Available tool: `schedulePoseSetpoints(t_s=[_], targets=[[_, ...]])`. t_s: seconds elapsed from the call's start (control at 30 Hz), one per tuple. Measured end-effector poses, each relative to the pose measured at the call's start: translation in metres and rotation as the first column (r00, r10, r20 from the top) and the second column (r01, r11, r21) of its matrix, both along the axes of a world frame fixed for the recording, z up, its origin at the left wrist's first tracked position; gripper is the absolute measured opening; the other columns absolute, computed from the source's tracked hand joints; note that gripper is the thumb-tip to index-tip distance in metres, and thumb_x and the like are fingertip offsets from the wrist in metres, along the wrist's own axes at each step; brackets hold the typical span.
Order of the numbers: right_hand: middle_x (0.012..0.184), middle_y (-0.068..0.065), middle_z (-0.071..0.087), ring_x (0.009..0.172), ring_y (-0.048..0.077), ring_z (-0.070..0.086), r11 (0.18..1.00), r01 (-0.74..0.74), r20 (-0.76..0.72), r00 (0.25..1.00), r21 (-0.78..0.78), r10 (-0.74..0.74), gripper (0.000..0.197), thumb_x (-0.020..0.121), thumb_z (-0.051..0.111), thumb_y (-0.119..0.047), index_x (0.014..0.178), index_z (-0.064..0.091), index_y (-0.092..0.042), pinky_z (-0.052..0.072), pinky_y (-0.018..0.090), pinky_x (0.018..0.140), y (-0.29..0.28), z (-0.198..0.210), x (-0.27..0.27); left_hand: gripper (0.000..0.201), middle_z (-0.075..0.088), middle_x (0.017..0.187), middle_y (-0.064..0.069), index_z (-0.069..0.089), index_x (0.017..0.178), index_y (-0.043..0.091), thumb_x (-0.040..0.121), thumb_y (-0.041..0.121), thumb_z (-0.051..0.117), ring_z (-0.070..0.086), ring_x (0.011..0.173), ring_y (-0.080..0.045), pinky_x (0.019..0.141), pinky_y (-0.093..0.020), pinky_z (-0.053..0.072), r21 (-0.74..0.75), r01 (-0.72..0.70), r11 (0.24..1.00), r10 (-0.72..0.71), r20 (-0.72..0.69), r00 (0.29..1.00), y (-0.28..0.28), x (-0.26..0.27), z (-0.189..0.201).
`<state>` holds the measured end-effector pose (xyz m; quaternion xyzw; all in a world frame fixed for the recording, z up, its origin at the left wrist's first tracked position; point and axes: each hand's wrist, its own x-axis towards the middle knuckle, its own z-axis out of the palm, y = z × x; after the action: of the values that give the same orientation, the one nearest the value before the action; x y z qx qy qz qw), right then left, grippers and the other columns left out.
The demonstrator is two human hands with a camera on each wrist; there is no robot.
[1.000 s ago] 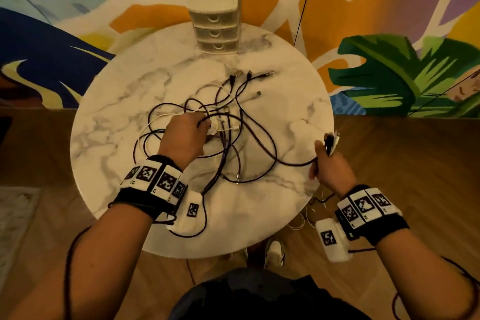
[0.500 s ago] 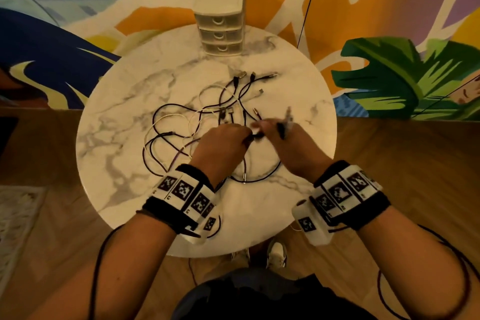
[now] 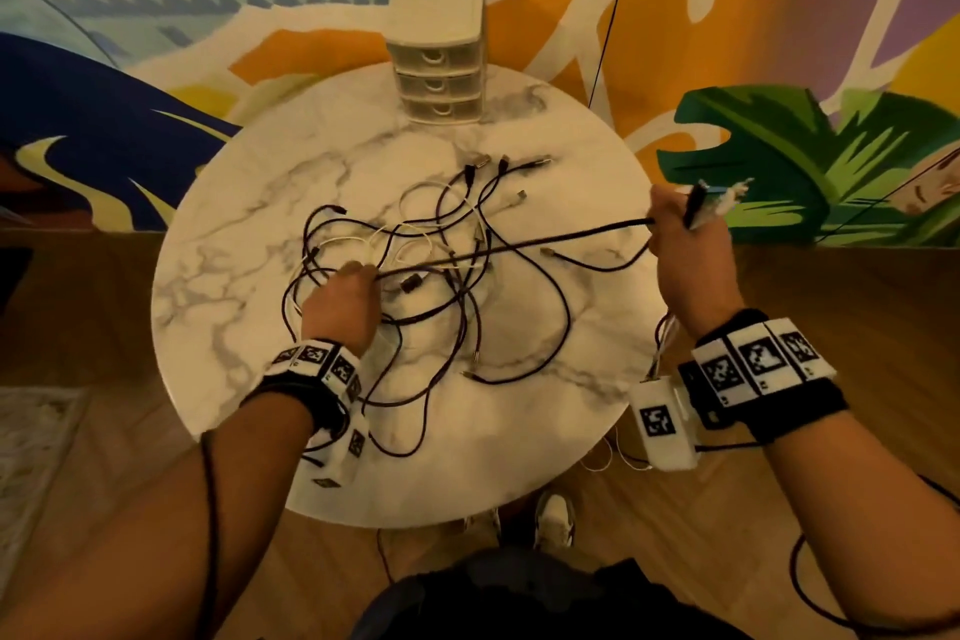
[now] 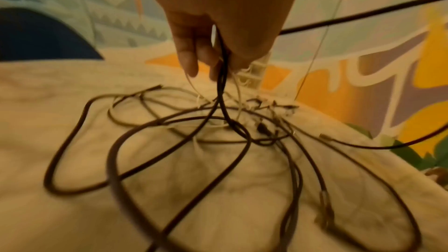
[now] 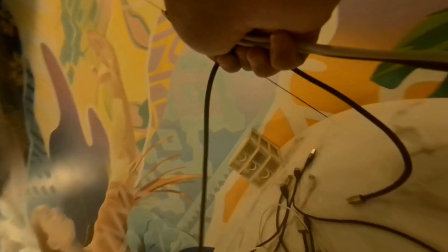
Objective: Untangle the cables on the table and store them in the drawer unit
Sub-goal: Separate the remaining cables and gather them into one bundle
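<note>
A tangle of black and white cables (image 3: pixel 441 250) lies in the middle of the round marble table (image 3: pixel 249 286). My left hand (image 3: pixel 361 276) holds down on the tangle; in the left wrist view its fingers (image 4: pixel 191 58) pinch a black cable loop (image 4: pixel 221 68). My right hand (image 3: pixel 670 224) is beyond the table's right edge, fisted round a black cable (image 3: pixel 519 247) stretched tight to the left hand, with several cable ends (image 3: pixel 719 195) sticking out of the fist. In the right wrist view the fist (image 5: pixel 254 56) grips black and white cables. The cream drawer unit (image 3: pixel 439 83) stands at the far edge, its drawers closed.
A painted mural wall rises right behind the table. A thin dark cord (image 3: pixel 608 16) hangs down the wall near the drawer unit. Loose cable lengths (image 3: pixel 665 343) dangle below my right hand. Wooden floor surrounds the table, with a rug (image 3: pixel 31 431) at left and shoes (image 3: pixel 553 517) beneath.
Both hands were together over the tangle half a second ago. My right hand has since pulled out to the right, drawing a black cable taut, while the left hand shifted left onto the tangle.
</note>
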<state>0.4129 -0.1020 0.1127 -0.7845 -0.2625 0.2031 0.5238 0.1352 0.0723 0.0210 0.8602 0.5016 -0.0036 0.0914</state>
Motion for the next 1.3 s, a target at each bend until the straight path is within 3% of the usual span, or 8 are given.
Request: schedulePoseSetpoints(t_s=[0.1, 0.2, 0.33, 0.53, 0.63, 0.83, 1.0, 1.3], targets=[[0.063, 0.002, 0.043, 0.058, 0.012, 0.038, 0.998, 0.056, -0.039, 0.998, -0.02, -0.057, 0.035, 0.098, 0.042, -0.034, 0.068, 0.046, -0.017, 0.031, 0.031, 0.06, -0.008, -0.011, 0.004, 0.03, 0.064, 0.106, -0.014, 0.062, 0.101, 0.013, 0.095, 0.035, 0.042, 0.06, 0.096, -0.034, 0.075, -0.038, 0.048, -0.253, -0.041, 0.967, 0.0, -0.162, 0.987, -0.009, -0.012, -0.022], [0.067, 0.004, 0.053, 0.061, 0.015, 0.046, 0.993, 0.068, -0.016, 0.997, -0.101, -0.07, 0.039, 0.098, 0.041, -0.036, 0.064, 0.05, -0.021, 0.038, 0.032, 0.065, -0.017, -0.024, 0.014, 0.03, 0.066, 0.103, -0.016, 0.065, 0.101, 0.01, 0.096, 0.032, 0.044, 0.059, 0.096, -0.035, 0.074, -0.037, 0.044, -0.256, -0.039, 0.966, 0.042, 0.004, 0.999, -0.008, -0.012, -0.013], [0.111, 0.006, 0.063, 0.099, 0.024, 0.058, 0.969, 0.057, 0.199, 0.98, -0.241, -0.008, 0.032, 0.099, 0.036, -0.038, 0.104, 0.066, -0.027, 0.045, 0.036, 0.086, -0.016, -0.028, 0.02, 0.029, 0.067, 0.096, -0.011, 0.067, 0.102, 0.014, 0.096, 0.033, 0.047, 0.061, 0.09, -0.031, 0.07, -0.034, 0.042, -0.136, 0.022, 0.99, 0.017, 0.278, 0.961, -0.013, -0.004, 0.019], [0.112, 0.0, 0.065, 0.098, 0.014, 0.059, 0.89, -0.421, 0.217, 0.865, -0.176, 0.452, 0.03, 0.099, 0.041, -0.032, 0.117, 0.063, -0.022, 0.045, 0.028, 0.086, 0.026, -0.005, -0.07, 0.026, 0.068, 0.096, -0.002, 0.067, 0.098, 0.02, 0.095, 0.035, 0.047, 0.061, 0.088, -0.027, 0.067, -0.035, 0.047, 0.035, 0.135, 0.99, -0.139, 0.27, 0.953, -0.043, 0.025, 0.059], [0.084, -0.003, 0.068, 0.078, 0.016, 0.061, 0.761, -0.566, 0.028, 0.796, -0.317, 0.605, 0.039, 0.098, 0.037, -0.042, 0.093, 0.068, -0.021, 0.047, 0.032, 0.077, 0.045, -0.008, -0.1, 0.02, 0.067, 0.091, -0.004, 0.066, 0.094, 0.016, 0.093, 0.028, 0.05, 0.061, 0.083, -0.029, 0.061, -0.036, 0.046, 0.102, 0.142, 0.985, -0.162, 0.229, 0.96, -0.048, 0.037, 0.065], [0.055, -0.002, 0.044, 0.05, 0.015, 0.037, 0.849, -0.506, 0.079, 0.85, -0.15, 0.52, 0.038, 0.098, 0.044, -0.033, 0.064, 0.047, -0.019, 0.033, 0.034, 0.056, 0.044, 0.01, -0.086, 0.02, 0.06, 0.087, -0.006, 0.062, 0.086, 0.013, 0.09, 0.029, 0.05, 0.059, 0.08, -0.032, 0.06, -0.036, 0.044, 0.033, 0.063, 0.997, -0.066, 0.115, 0.991, -0.038, 0.019, 0.029], [0.052, -0.007, 0.037, 0.051, 0.013, 0.033, 0.966, -0.201, -0.05, 0.976, 0.159, 0.212, 0.039, 0.09, 0.048, -0.044, 0.061, 0.049, -0.018, 0.025, 0.032, 0.054, 0.044, 0.037, -0.038, 0.019, 0.06, 0.098, -0.011, 0.066, 0.095, 0.01, 0.087, 0.024, 0.056, 0.059, 0.09, -0.035, 0.067, -0.039, 0.048, 0.021, -0.042, 0.999, 0.04, 0.076, 0.996, 0.0, -0.01, 0.008], [0.044, -0.011, 0.03, 0.051, 0.015, 0.024, 0.975, -0.213, -0.116, 0.969, 0.063, 0.219, 0.046, 0.093, 0.044, -0.043, 0.053, 0.034, -0.025, 0.023, 0.038, 0.059, 0.032, 0.0, -0.034, 0.057, 0.043, 0.134, -0.007, 0.045, 0.133, 0.02, 0.086, 0.051, 0.055, 0.053, 0.114, -0.032, 0.09, -0.041, 0.047, -0.281, 0.007, 0.96, -0.069, -0.209, 0.975, 0.004, 0.004, 0.021]])
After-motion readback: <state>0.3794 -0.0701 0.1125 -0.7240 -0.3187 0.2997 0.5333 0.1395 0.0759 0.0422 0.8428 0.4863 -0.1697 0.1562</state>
